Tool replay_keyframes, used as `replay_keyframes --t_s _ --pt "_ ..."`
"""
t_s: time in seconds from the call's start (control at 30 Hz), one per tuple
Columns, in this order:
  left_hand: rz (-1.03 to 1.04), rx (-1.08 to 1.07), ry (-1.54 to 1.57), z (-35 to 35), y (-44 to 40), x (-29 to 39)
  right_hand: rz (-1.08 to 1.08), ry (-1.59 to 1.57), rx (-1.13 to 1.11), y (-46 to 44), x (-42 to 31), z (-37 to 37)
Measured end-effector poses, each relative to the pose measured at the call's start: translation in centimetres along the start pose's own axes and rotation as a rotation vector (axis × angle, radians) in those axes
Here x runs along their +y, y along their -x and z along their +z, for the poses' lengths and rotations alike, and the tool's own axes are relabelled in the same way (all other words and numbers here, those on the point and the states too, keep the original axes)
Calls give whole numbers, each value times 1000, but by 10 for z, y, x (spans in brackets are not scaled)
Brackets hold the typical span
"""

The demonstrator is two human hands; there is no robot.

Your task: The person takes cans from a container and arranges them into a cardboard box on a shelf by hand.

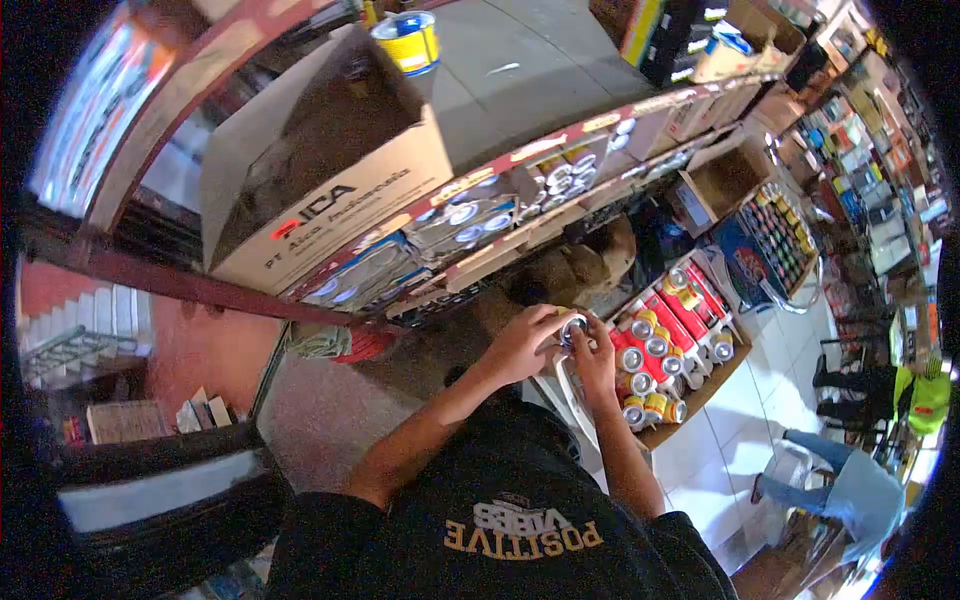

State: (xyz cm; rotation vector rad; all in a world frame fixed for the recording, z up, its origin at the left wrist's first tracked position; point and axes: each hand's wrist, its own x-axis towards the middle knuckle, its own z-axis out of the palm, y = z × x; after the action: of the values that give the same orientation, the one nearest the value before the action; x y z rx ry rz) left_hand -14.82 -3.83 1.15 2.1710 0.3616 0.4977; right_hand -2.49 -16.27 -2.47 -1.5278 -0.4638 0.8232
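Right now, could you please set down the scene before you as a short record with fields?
Left hand: on a silver-topped can
Right hand: on the same can
Beside the hands: open carton holding several cans
Shelf: open cardboard box, yellow can near it
Far right of view: person in bright vest

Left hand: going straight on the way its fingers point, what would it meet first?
The can at its fingertips, then probably the right hand just beyond; depth is hard to judge.
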Motion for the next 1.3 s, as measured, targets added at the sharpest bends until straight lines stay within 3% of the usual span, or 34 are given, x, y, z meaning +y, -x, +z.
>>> replay_keyframes --t_s 0.1,0.23,0.3,0.37,0.43,0.5,0.7,0.77,0.9,1.03,1.13,1.2,1.23,1.3 --pt "-17 81 2 -36 14 3 18 -42 -62 7 -35 32" --pt "-59 153 -60 -93 33 25 -163 91 -121 6 -55 73" --pt "33 265 -161 -123 40 39 -373 206 -145 9 -79 94" --pt "-42 309 -30 -148 49 47 -404 96 -198 19 -112 116" --pt "25 361 -5 -184 49 72 -540 140 -248 26 -140 132" --pt "39 392 -38 -210 54 91 -547 -70 -300 34 -162 153" --pt "201 497 -131 -280 56 118 -762 154 -362 46 -245 193" --pt "234 515 -117 -298 50 120 -755 -33 -393 43 -258 212" --pt "279 601 -69 -330 25 112 -934 341 -363 16 -299 225" --pt "78 503 41 -359 -15 90 -846 239 -516 -61 -309 243" --pt "-22 468 25 -385 -51 62 -985 507 -615 -131 -325 261" --pt "-284 460 -263 -398 -70 65 -782 588 -864 -143 -351 271" --pt "-288 472 -264 -402 -80 66 -788 589 -876 -148 -359 278" --pt "-448 433 -441 -411 -100 60 -448 723 -878 -160 -372 297"
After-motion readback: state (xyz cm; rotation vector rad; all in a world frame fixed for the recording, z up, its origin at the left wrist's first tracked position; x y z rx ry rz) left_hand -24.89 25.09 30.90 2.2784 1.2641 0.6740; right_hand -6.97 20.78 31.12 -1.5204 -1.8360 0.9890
